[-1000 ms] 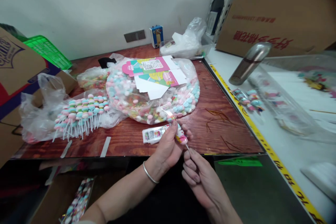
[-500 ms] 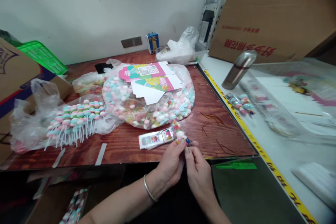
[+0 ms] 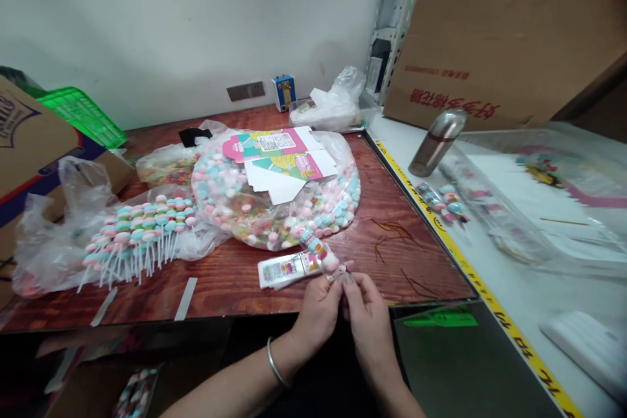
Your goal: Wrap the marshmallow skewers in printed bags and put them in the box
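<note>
One clear-wrapped pastel marshmallow stick [image 3: 321,251]: I have its lower end pinched between left hand [image 3: 317,310] and right hand [image 3: 367,317], fingers closed, over the brown wooden tabletop [image 3: 228,290].
Bare pink-and-blue marshmallow skewers [image 3: 140,228]: many, seemingly unwrapped.
Clear-wrapped candies [image 3: 451,201]: few, at right.

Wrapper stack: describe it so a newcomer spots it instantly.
On the brown table is a big bag of pastel candies. In front of it, the wrapper stack lies with its right end by the held candy stick. It is narrow, flat and mostly pale, unlike the larger, colourful carton on the bag.
</note>
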Tool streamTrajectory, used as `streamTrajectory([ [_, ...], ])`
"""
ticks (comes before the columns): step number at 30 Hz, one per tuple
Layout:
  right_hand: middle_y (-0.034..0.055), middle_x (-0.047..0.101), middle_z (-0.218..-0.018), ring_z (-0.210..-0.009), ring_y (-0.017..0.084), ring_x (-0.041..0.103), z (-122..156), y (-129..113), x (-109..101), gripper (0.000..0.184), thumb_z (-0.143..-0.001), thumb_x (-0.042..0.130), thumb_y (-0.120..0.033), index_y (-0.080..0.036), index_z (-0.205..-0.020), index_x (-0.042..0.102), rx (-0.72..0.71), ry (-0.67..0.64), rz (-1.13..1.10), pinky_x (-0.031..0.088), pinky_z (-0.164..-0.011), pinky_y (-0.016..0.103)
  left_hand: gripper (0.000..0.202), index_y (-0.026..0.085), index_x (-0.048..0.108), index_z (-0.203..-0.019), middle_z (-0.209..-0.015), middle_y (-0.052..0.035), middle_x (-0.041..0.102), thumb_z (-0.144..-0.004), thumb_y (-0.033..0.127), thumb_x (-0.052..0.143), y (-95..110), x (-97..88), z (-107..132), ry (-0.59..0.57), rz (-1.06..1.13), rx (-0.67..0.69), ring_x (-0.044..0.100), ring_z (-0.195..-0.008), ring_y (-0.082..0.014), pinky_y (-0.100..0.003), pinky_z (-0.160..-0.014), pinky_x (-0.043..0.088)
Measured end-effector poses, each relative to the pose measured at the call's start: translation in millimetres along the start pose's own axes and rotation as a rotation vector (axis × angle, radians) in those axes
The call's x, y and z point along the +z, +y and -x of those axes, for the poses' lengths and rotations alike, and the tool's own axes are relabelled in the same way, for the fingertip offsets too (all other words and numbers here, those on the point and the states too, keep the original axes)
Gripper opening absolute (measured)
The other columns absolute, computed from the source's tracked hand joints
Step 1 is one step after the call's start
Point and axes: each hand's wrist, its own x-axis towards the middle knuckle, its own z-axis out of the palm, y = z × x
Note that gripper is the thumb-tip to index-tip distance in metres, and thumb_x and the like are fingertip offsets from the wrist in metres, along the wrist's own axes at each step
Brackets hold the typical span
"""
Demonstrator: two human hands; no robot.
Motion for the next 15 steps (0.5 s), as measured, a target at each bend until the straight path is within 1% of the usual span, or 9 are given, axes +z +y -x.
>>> streamTrajectory([
  [2,-0.0043,0.047,-0.061,-0.057,0.011,0.043,-2.5,-0.3,-0.6,0.033,-0.08,0.064,-0.05,-0.02,-0.072,0.055,0.033,-0.003,-0.123,0.036,-0.051,0.021,0.031,0.015,0.074,-0.095,-0.079,-0.0053,0.068,-0.083,0.042,0.062,4.3,-2.6,2.6,-0.041,0.024,0.016,0.059,-0.079,-0.0185,-0.031,-0.08,0.047],
  [5,-0.0076,0.037,-0.055,-0.048,0.006,0.029,-2.8,-2.9,-0.6,0.035,-0.077,0.068,-0.049,-0.019,-0.067,0.052,0.146,-0.045,-0.358,0.025,-0.044,0.019,0.03,0.015,0.072,-0.101,-0.085,-0.0074,0.069,-0.082,0.036,0.065,10.4,-5.7,6.4,-0.111,0.274,-0.094,0.061,-0.078,-0.0173,-0.028,-0.077,0.047],
  [7,-0.01,0.031,-0.052,-0.044,0.005,0.02,-0.2,-5.7,0.1,0.036,-0.075,0.071,-0.048,-0.019,-0.067,0.052,0.23,-0.094,-0.437,0.018,-0.042,0.019,0.031,0.014,0.072,-0.1,-0.081,-0.0075,0.069,-0.08,0.037,0.067,12.0,-6.9,7.6,-0.089,0.389,-0.148,0.061,-0.07,-0.0153,-0.025,-0.066,0.047],
  [9,-0.0122,0.025,-0.049,-0.042,0.004,0.013,3.5,-8.0,1.4,0.035,-0.076,0.069,-0.049,-0.019,-0.069,0.052,0.304,-0.167,-0.462,0.018,-0.041,0.019,0.032,0.013,0.073,-0.095,-0.073,-0.0064,0.067,-0.077,0.039,0.07,10.6,-7.2,7.2,-0.027,0.395,-0.16,0.058,-0.059,-0.0129,-0.022,-0.054,0.044],
  [10,-0.0126,0.025,-0.049,-0.042,0.004,0.012,5.3,-8.6,2.2,0.035,-0.077,0.067,-0.05,-0.02,-0.07,0.051,0.315,-0.19,-0.442,0.019,-0.041,0.019,0.032,0.012,0.074,-0.093,-0.069,-0.0055,0.066,-0.075,0.04,0.072,9.2,-7.2,6.5,0.008,0.382,-0.155,0.056,-0.055,-0.0119,-0.021,-0.051,0.042],
  [11,-0.012,0.027,-0.049,-0.041,0.004,0.015,7.0,-8.9,3.0,0.035,-0.078,0.065,-0.051,-0.02,-0.071,0.052,0.296,-0.188,-0.386,0.021,-0.042,0.02,0.033,0.013,0.074,-0.092,-0.067,-0.0046,0.066,-0.074,0.04,0.073,7.5,-7.1,5.7,0.044,0.368,-0.144,0.054,-0.052,-0.0112,-0.021,-0.05,0.042],
  [13,-0.007,0.042,-0.055,-0.046,0.008,0.034,9.5,-8.2,4.7,0.034,-0.079,0.063,-0.053,-0.02,-0.077,0.056,0.171,-0.1,-0.186,0.031,-0.046,0.022,0.031,0.013,0.075,-0.09,-0.066,-0.0038,0.066,-0.075,0.04,0.072,4.5,-7.1,4.0,0.111,0.333,-0.099,0.055,-0.054,-0.011,-0.023,-0.056,0.045],
  [14,-0.0033,0.051,-0.063,-0.055,0.011,0.045,10.2,-7.3,5.4,0.034,-0.079,0.062,-0.054,-0.02,-0.083,0.059,0.087,-0.029,-0.075,0.037,-0.052,0.023,0.029,0.013,0.075,-0.089,-0.067,-0.0038,0.067,-0.075,0.039,0.072,3.6,-7.3,3.3,0.135,0.309,-0.07,0.057,-0.058,-0.0115,-0.024,-0.061,0.047],
  [15,-0.0003,0.057,-0.072,-0.065,0.013,0.052,10.5,-6.3,6.0,0.035,-0.079,0.062,-0.054,-0.02,-0.088,0.061,0.013,0.037,0.014,0.041,-0.059,0.025,0.028,0.014,0.076,-0.087,-0.069,-0.0038,0.068,-0.074,0.038,0.073,3.1,-7.6,2.8,0.145,0.284,-0.047,0.058,-0.062,-0.0121,-0.024,-0.067,0.048],
])
